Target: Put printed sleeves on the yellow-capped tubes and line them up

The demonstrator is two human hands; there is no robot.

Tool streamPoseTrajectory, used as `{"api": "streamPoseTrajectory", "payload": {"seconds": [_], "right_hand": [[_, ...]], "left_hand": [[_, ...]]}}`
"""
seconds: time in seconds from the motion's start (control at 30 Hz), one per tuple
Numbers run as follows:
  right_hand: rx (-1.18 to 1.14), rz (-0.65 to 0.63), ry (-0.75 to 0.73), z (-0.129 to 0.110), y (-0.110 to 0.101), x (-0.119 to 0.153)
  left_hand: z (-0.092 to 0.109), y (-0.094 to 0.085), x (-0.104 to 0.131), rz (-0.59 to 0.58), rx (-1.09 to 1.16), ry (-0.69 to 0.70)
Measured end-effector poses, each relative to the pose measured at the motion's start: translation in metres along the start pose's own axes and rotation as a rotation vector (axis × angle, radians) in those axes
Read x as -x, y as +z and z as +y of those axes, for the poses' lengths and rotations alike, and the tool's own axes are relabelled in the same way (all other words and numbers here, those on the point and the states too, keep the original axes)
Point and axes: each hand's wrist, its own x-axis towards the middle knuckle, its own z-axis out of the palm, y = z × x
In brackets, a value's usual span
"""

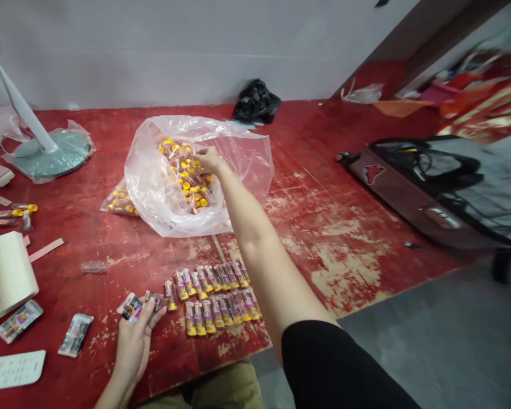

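A clear plastic bag lies spread on the red surface, full of small tubes with yellow caps. My right hand reaches into its mouth, fingers bent down at the tubes; what they grip, if anything, is hidden. Near the front edge, my left hand is closed on small printed packets that stick out between thumb and fingers. Beside it, yellow-ended tubes stand out in two neat rows, an upper row and a lower row. A single tube lies at the left end, close to my fingertips.
Two loose packets and a white remote control lie at left, near an open notebook. A lamp base in plastic stands behind. At the back sits a black plastic bag; a dark suitcase-like case is at right.
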Motion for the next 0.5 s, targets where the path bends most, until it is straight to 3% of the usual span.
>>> {"api": "streamPoseTrajectory", "payload": {"seconds": [0.17,0.3,0.4,0.5], "right_hand": [[-0.079,-0.048,-0.072,0.003,-0.036,0.035],[0.034,-0.155,-0.041,-0.001,-0.053,0.045],[0.107,-0.051,0.031,-0.008,-0.039,0.028],[0.113,0.027,0.078,-0.013,-0.007,0.006]], "left_hand": [[0.003,0.005,0.003,-0.046,0.007,0.004],[0.003,0.004,0.008,-0.054,0.019,0.021],[0.000,-0.001,0.008,-0.028,0.012,0.019],[-0.002,-0.007,0.006,0.015,0.000,0.017]]}}
